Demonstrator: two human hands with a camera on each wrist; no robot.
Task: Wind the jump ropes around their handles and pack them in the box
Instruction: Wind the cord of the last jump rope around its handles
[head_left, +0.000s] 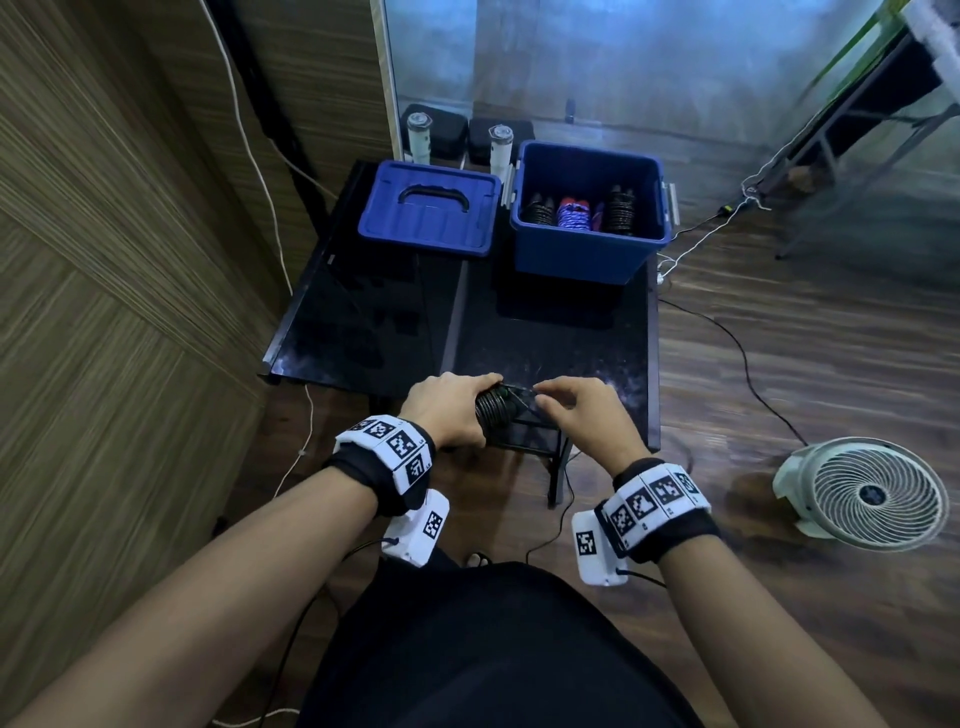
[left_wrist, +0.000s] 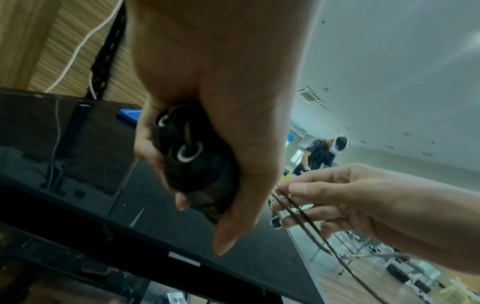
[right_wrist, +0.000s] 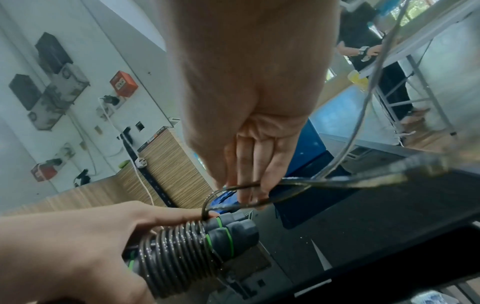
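Winding rope (right_wrist: 179, 255) | my left hand (head_left: 447, 410) wraps both handles (right_wrist: 228, 230) to hold the coils tight | right hand (head_left: 582, 415) pinches the loose end (right_wrist: 244, 186) for tucking | box (head_left: 587, 244) open, ready.

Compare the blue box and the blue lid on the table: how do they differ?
The blue box stands open on the right, taller, with wound jump ropes inside. The blue lid lies flat on the left, shallow, with its dark handle facing up and nothing on it. Both are blue plastic on the black table.
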